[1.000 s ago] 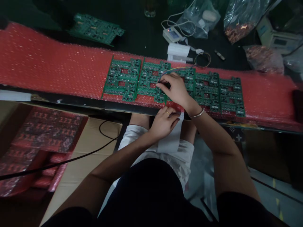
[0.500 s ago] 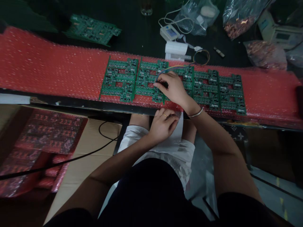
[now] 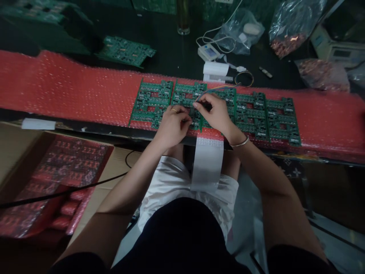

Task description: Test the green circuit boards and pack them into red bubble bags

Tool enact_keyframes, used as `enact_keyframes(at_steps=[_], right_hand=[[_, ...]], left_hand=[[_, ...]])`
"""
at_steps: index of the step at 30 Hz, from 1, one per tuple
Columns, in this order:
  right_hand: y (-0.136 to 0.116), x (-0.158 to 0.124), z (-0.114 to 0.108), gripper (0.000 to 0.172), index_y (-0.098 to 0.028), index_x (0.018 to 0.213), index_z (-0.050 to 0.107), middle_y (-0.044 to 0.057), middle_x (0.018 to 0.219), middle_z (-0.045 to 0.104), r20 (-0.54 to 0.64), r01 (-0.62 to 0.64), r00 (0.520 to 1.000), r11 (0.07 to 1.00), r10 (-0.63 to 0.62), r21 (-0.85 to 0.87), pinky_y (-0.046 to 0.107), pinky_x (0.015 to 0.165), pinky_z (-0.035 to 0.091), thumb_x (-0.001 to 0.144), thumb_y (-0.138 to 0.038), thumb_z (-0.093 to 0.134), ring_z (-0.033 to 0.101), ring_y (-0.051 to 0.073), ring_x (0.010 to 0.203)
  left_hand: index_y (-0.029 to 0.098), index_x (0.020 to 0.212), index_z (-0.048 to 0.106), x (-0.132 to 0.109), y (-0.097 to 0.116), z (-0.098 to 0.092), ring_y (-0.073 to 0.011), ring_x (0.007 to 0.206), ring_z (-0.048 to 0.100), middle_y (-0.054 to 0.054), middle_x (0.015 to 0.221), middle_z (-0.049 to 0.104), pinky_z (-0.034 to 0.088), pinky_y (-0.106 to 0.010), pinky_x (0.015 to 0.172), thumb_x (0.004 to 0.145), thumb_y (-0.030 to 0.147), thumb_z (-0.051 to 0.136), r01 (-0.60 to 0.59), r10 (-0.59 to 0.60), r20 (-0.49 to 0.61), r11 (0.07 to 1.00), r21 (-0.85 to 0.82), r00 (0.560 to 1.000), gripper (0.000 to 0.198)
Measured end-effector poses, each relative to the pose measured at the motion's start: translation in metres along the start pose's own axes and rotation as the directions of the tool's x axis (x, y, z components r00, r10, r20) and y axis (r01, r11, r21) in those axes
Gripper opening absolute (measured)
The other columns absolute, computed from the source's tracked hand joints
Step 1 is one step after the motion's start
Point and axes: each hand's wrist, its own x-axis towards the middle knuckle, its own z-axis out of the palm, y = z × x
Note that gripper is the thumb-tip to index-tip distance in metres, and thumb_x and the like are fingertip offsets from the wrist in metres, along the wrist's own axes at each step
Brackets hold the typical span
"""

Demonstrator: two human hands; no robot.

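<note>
Several green circuit boards [image 3: 154, 99] lie in a row on red bubble wrap [image 3: 94, 87]. My right hand [image 3: 216, 114] is over the middle boards, its thumb and forefinger pinched on the end of thin coloured wires [image 3: 218, 88]. These wires run back to a loop beside a small white device [image 3: 209, 52]. My left hand [image 3: 173, 125] rests over the second board from the left, fingers curled together near its lower edge; whatever they may hold is too small to make out. A white label strip [image 3: 208, 163] hangs over the table edge between my forearms.
More boards [image 3: 125, 51] lie behind the wrap at the left. Bags of copper-coloured parts [image 3: 288, 43], a scale [image 3: 336, 49] and a glass [image 3: 183, 23] stand farther back. An open carton [image 3: 94, 167] with wrapped boards sits below left.
My left hand has moved up and left from the strip at the table edge onto the boards. My right hand stays near the same boards with the wires. The view has shifted slightly.
</note>
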Motion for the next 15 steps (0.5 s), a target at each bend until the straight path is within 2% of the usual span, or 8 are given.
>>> enact_keyframes(at_steps=[6, 9, 11, 15], right_hand=[[0.0, 0.0, 0.001, 0.028, -0.024, 0.087, 0.061, 0.003, 0.087, 0.067, -0.013, -0.003, 1.0, 1.0, 0.003, 0.013, 0.035, 0.083, 0.048, 0.099, -0.049, 0.06, 0.06, 0.019, 0.086], [0.0, 0.0, 0.001, 0.026, -0.024, 0.087, 0.061, 0.002, 0.087, 0.067, -0.015, -0.006, 1.0, 1.0, 0.006, 0.025, 0.035, 0.083, 0.048, 0.099, -0.047, 0.061, 0.061, 0.019, 0.088], [0.001, 0.0, 0.002, 0.025, -0.024, 0.086, 0.06, 0.002, 0.086, 0.067, -0.024, -0.004, 1.0, 0.999, 0.005, 0.044, 0.035, 0.083, 0.048, 0.099, -0.046, 0.061, 0.061, 0.019, 0.087], [0.002, 0.0, 0.003, 0.026, -0.025, 0.087, 0.061, 0.002, 0.086, 0.067, -0.021, -0.029, 0.999, 0.997, 0.031, 0.078, 0.034, 0.081, 0.049, 0.099, -0.048, 0.06, 0.061, 0.018, 0.085]], left_hand=[[0.019, 0.086, 0.073, 0.003, 0.002, 0.002, -0.0286, 0.109, 0.062, -0.009, 0.108, 0.069, 0.048, -0.05, 0.103, 0.088, 0.018, 0.061, 0.007, -0.006, -0.018, 0.998, 0.064, 1.0, 0.012], [0.02, 0.104, 0.074, -0.004, 0.006, 0.0, -0.03, 0.11, 0.061, -0.01, 0.113, 0.069, 0.049, -0.049, 0.099, 0.09, 0.021, 0.065, 0.021, -0.016, -0.054, 0.996, 0.092, 0.998, 0.017], [0.021, 0.114, 0.074, -0.012, 0.008, 0.0, -0.0314, 0.114, 0.06, -0.01, 0.12, 0.07, 0.048, -0.05, 0.099, 0.095, 0.027, 0.065, -0.024, 0.032, -0.077, 0.993, 0.114, 0.997, 0.022], [0.026, 0.109, 0.079, -0.029, 0.006, 0.008, -0.0319, 0.119, 0.059, -0.009, 0.124, 0.073, 0.047, -0.051, 0.098, 0.1, 0.034, 0.064, -0.117, 0.129, -0.082, 0.984, 0.131, 0.988, 0.019]])
